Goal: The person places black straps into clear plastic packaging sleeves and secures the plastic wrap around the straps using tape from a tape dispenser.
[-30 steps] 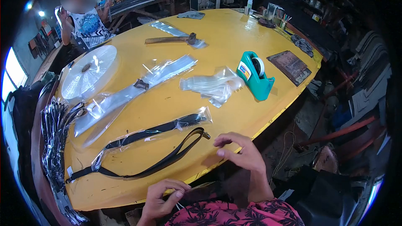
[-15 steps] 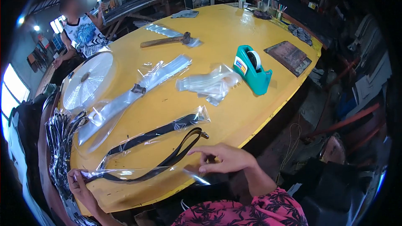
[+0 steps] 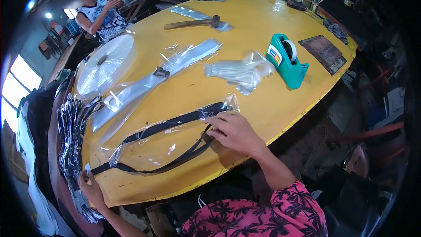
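A black strap (image 3: 162,166) lies in a long loop on the yellow table (image 3: 245,136), near its front edge. My right hand (image 3: 230,131) is over the strap's right end, with its fingers closed round it; the end itself is hidden. At the strap's left end, by a small white tag (image 3: 87,167), my left hand (image 3: 90,188) is pinched. Behind the loop lies another black strap (image 3: 175,120) in a clear plastic sleeve. A bundle of wrapped black straps (image 3: 72,136) hangs over the table's left edge, close to my left hand.
Clear plastic sleeves (image 3: 140,89) lie under a small dark weight (image 3: 161,72). Farther off are a white roll (image 3: 106,64), a hammer (image 3: 193,23), more clear strips (image 3: 239,71), a green tape dispenser (image 3: 287,61) and a dark plate (image 3: 323,54). A person (image 3: 98,13) is at the far left.
My left hand has moved left to the strap's tagged end. My right hand has moved onto the strap's right end and closed. The camera view has shifted, and the other person's arms have moved.
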Demonstrator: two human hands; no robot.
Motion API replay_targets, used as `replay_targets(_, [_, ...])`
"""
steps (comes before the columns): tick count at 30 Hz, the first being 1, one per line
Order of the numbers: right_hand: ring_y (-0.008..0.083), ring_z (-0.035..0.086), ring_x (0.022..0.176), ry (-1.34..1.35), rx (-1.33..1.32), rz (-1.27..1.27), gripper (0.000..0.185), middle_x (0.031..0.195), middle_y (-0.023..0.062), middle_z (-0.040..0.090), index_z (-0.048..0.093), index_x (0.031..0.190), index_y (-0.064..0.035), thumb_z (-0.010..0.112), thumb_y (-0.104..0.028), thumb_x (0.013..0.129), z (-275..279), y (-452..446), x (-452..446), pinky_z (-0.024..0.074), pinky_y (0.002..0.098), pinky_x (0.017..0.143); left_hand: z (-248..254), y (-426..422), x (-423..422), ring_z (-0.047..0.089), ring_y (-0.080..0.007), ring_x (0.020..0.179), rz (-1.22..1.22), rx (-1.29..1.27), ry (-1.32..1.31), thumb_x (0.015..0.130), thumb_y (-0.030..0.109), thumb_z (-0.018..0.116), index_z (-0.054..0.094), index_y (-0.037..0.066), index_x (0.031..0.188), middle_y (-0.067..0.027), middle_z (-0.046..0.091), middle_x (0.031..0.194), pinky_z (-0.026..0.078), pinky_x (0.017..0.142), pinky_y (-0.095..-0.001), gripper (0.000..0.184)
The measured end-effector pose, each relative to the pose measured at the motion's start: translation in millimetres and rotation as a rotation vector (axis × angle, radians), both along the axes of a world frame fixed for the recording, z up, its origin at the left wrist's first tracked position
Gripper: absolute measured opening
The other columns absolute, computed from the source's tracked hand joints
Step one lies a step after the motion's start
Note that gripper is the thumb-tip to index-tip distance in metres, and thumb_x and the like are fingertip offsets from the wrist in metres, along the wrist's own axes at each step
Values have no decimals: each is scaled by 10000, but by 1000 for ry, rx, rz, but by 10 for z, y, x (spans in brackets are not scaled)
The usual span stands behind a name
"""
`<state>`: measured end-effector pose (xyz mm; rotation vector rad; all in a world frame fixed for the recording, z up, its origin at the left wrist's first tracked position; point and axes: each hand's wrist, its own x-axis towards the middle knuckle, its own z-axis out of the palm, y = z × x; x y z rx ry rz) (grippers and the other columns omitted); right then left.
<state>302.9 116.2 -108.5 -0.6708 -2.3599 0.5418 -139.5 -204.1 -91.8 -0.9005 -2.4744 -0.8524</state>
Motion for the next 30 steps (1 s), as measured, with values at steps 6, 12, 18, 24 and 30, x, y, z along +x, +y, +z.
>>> replay_targets(6, [299, 653, 867, 24, 68, 42, 288, 959, 83, 662, 684, 1139, -96, 711, -247, 896, 22, -53, -13, 514, 402, 758, 955, 1100, 1090, 639, -267, 1011, -412, 170, 209, 914, 75, 702, 667, -28, 1102, -147, 688, 1081, 472, 932, -379, 217])
replay_targets(12, [262, 642, 716, 127, -258, 149, 212, 813, 71, 664, 727, 1016, -91, 792, -199, 846, 161, -33, 305, 481, 359, 630, 788, 1745, 2274, 642, -367, 1017, -1211, -361, 145, 806, 332, 807, 666, 58, 1130, -128, 677, 1106, 501, 906, -453, 447])
replay_targets(18, [280, 689, 768, -153, -341, 169, 184, 836, 90, 712, 721, 931, -81, 792, -216, 830, 208, 172, 623, 512, 374, 673, 591, 2349, 2488, 653, -390, 993, -1106, -411, -150, 836, 435, 773, 658, 42, 1115, -184, 674, 1068, 509, 856, -467, 495])
replay_targets(24, [317, 706, 843, -243, -366, -40, 229, 882, 110, 737, 691, 905, -67, 777, -260, 816, 219, 207, 554, 528, 412, 748, 273, 2535, 2688, 664, -351, 804, -1118, -306, -51, 927, 190, 656, 639, -7, 991, -189, 644, 894, 518, 719, -465, 208])
replay_targets(30, [355, 679, 843, -73, -395, -137, 264, 861, 148, 712, 656, 921, -66, 769, -270, 797, 95, 229, 415, 507, 463, 732, 323, 2404, 2653, 653, -277, 737, -1039, 13, 39, 891, 90, 679, 647, 30, 1004, -129, 630, 887, 521, 624, -380, 132])
